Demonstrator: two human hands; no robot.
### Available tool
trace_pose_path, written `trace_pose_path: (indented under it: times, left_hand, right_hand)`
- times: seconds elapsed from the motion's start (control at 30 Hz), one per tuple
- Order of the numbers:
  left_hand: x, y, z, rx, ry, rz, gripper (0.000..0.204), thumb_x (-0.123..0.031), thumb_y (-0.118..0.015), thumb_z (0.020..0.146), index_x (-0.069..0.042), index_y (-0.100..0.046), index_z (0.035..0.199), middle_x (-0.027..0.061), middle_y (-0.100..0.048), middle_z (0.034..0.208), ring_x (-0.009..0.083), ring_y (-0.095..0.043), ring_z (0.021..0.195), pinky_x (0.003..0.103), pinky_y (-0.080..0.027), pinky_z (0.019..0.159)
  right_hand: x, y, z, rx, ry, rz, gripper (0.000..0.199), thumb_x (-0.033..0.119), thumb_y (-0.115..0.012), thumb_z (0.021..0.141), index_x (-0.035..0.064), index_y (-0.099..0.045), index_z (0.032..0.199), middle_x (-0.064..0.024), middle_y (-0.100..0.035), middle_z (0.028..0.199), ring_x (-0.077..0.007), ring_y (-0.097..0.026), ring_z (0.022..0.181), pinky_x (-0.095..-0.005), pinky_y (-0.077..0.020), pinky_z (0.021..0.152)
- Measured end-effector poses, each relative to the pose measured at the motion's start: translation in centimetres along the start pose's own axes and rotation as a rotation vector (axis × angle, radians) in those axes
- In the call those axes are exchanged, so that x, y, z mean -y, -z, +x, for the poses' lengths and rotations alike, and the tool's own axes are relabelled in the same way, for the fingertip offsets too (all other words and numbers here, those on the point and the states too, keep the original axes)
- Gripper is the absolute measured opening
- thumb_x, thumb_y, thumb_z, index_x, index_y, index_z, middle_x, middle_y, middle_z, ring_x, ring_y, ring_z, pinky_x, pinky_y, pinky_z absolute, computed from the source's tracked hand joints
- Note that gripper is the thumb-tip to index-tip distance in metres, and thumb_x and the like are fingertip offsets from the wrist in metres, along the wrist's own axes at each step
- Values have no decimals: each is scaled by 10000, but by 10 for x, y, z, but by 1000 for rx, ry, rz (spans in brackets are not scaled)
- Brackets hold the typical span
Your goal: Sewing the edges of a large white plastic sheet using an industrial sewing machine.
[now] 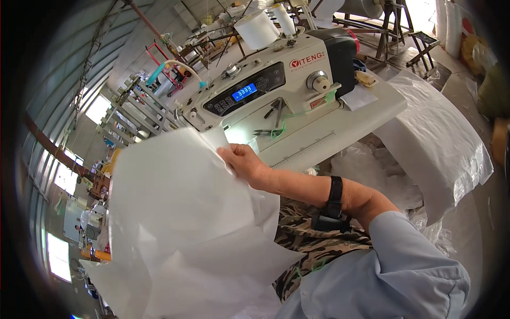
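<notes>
A large sheet of thin white material, perhaps woven plastic or cloth, hangs raised in front of me and fills the left and lower middle. My right hand pinches its upper right edge, thumb and fingers pressed together, close to the lit needle area of a white sewing machine. That sheet hides the needle and presser foot. Of my left hand nothing shows. Dark thread snips and another small dark tool lie on the machine bed, beside bits of green thread.
A big white thread cone and a slimmer one stand atop the machine. White sheets drape off the table's right side, above crumpled clear plastic. Metal racks stand behind at the left; a wooden stool is at the far right.
</notes>
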State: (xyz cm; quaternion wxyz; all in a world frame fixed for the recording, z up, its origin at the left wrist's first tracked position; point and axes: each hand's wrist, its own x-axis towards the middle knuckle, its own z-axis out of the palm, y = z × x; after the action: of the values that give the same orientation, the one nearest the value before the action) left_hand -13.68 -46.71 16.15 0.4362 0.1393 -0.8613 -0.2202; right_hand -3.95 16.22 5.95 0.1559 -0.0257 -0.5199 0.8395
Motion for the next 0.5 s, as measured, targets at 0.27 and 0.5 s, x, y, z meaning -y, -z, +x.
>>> trace_pose_path:
  times: [0.27,0.5]
  left_hand:
    - [50,-5,79,-121,14,207,767,-265,-679,848,70,-342,1450,282,-393,1473,383,-413,1359,397,-328,1133]
    - [-206,-46,-63,398,-662,-585,487,2,-570,900,27,-499,1382,151,-527,1407,244,-474,1317,351,-404,1061]
  right_hand:
    - [-45,36,9,-234,317,-938,318,270,-566,921,-17,-598,786,-198,-629,709,-402,-597,686,-467,-488,680]
    - [-60,53,12,-139,446,-1249,278,229,-571,893,-4,-605,745,-165,-635,805,-361,-599,861,-456,-491,783]
